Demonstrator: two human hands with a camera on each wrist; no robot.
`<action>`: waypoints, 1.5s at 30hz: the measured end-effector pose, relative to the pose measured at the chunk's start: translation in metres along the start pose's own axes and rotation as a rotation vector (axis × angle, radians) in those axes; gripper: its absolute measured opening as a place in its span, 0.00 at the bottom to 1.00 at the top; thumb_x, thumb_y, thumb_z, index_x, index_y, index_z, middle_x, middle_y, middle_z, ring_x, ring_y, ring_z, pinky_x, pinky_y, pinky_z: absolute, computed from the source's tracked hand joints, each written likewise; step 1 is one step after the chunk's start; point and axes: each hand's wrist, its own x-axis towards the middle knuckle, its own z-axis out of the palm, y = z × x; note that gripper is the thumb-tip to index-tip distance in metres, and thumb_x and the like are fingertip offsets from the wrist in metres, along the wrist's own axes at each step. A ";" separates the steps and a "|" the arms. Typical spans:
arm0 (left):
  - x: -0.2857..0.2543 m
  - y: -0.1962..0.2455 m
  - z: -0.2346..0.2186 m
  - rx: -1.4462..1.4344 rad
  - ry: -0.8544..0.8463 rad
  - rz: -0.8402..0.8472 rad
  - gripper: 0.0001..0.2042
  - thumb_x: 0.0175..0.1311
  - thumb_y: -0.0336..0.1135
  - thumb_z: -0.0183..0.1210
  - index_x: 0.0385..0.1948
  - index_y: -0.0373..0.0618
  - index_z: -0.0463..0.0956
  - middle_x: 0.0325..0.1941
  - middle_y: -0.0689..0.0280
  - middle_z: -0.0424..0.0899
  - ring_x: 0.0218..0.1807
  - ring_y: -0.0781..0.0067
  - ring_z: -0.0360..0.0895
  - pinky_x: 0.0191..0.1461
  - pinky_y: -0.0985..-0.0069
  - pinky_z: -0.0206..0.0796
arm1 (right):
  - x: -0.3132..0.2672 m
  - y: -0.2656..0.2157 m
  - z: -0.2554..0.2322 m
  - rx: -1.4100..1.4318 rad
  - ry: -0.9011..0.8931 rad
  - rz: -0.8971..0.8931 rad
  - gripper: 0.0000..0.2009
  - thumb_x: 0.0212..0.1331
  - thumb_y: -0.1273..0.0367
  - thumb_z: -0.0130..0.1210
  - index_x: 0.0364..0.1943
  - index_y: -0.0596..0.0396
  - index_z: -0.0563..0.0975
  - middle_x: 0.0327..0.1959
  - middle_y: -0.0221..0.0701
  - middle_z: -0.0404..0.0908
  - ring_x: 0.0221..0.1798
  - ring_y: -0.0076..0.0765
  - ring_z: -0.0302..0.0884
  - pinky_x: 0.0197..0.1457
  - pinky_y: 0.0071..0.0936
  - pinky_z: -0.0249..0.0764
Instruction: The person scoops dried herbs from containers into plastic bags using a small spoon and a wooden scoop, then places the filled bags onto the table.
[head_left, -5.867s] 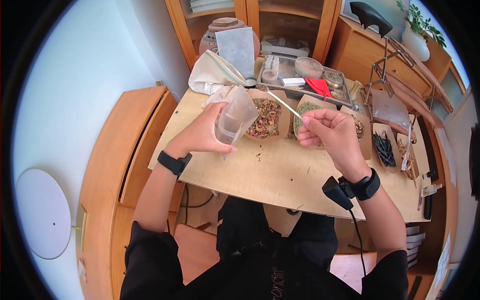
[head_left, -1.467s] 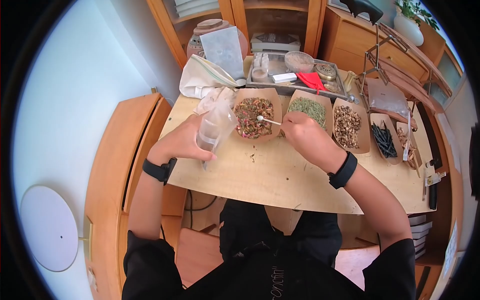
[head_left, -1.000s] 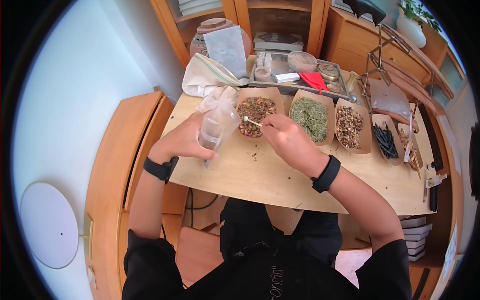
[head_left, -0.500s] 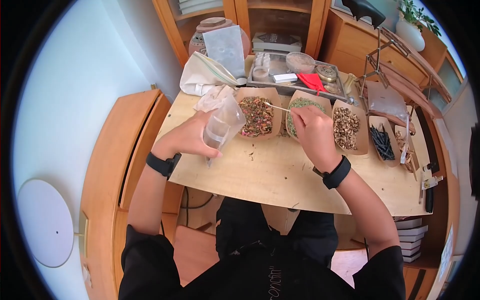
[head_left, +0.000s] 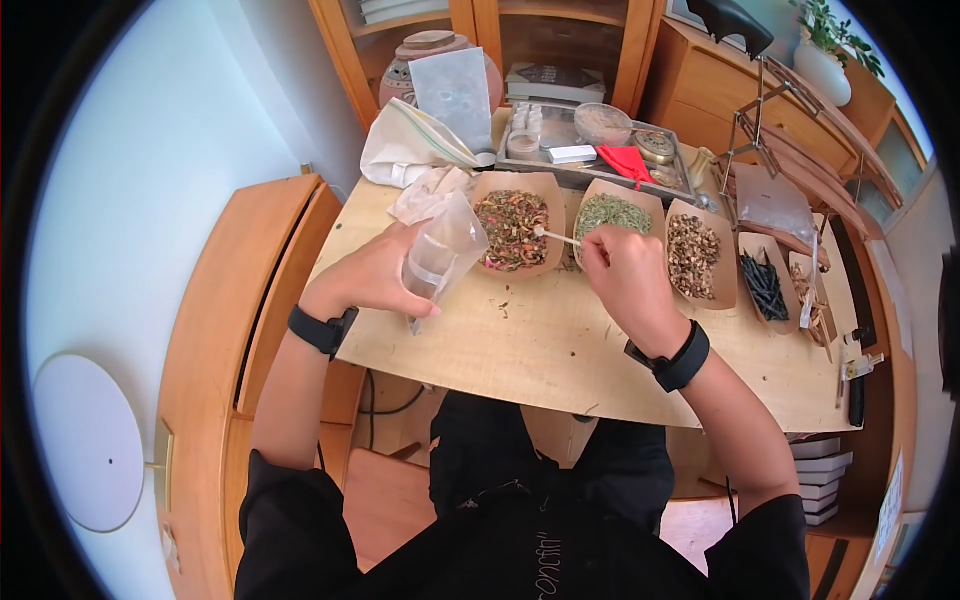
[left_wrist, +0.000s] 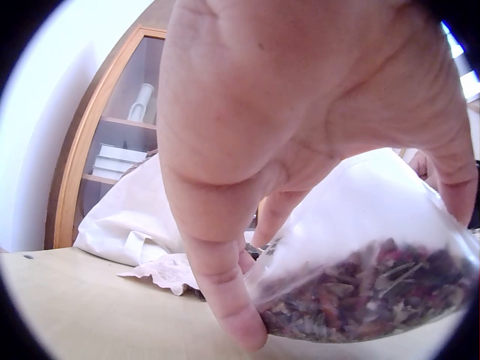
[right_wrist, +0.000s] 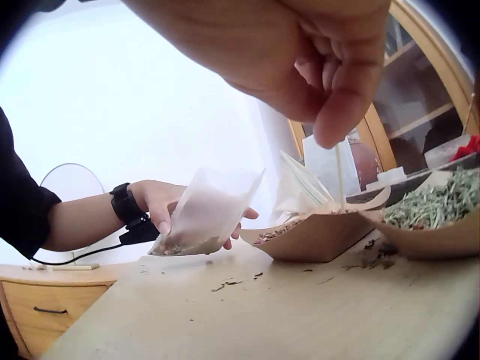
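My left hand (head_left: 375, 275) grips a clear plastic pouch (head_left: 446, 246) from the side, thumb toward me, and holds its mouth spread toward the trays. In the left wrist view a dark reddish mix of dried petals and leaves (left_wrist: 367, 292) fills the pouch's bottom. My right hand (head_left: 630, 270) pinches the thin handle of a small white spoon (head_left: 557, 237). The spoon's head is over the dried flower mix (head_left: 512, 228) in the leftmost paper tray (head_left: 556, 196). In the right wrist view its handle (right_wrist: 341, 176) points down into that tray.
To the right stand paper trays of green herb (head_left: 612, 212), brown chopped pieces (head_left: 692, 255) and dark sticks (head_left: 764, 284). Behind them a grey tray (head_left: 560, 176) holds jars and a red pouch (head_left: 625, 162). A cloth bag (head_left: 410, 148) lies at the back left. Crumbs dot the table (head_left: 500, 350).
Earlier the spoon was raised near the pouch; later it dipped into the flower mix and moved right across it. In the last half second its head has lowered toward me. The left hand keeps the pouch.
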 end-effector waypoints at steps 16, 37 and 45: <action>-0.001 -0.007 0.001 -0.013 -0.003 0.059 0.48 0.34 0.42 0.73 0.63 0.37 0.58 0.60 0.53 0.68 0.62 0.59 0.66 0.64 0.68 0.59 | 0.011 0.002 -0.010 0.297 -0.206 0.554 0.06 0.49 0.77 0.55 0.20 0.68 0.79 0.14 0.41 0.78 0.20 0.34 0.81 0.26 0.27 0.78; -0.003 -0.001 -0.003 0.061 0.006 -0.027 0.53 0.35 0.46 0.72 0.66 0.31 0.52 0.64 0.41 0.62 0.67 0.47 0.60 0.70 0.68 0.53 | -0.018 0.013 0.039 0.901 -0.031 0.771 0.06 0.59 0.77 0.57 0.32 0.69 0.74 0.27 0.39 0.81 0.26 0.30 0.82 0.29 0.23 0.82; 0.003 -0.012 0.004 0.139 0.035 -0.006 0.54 0.34 0.47 0.71 0.67 0.33 0.52 0.59 0.45 0.65 0.63 0.49 0.63 0.66 0.67 0.55 | -0.005 0.006 0.010 0.908 0.041 0.698 0.05 0.60 0.77 0.56 0.32 0.69 0.74 0.27 0.39 0.81 0.27 0.30 0.82 0.30 0.23 0.83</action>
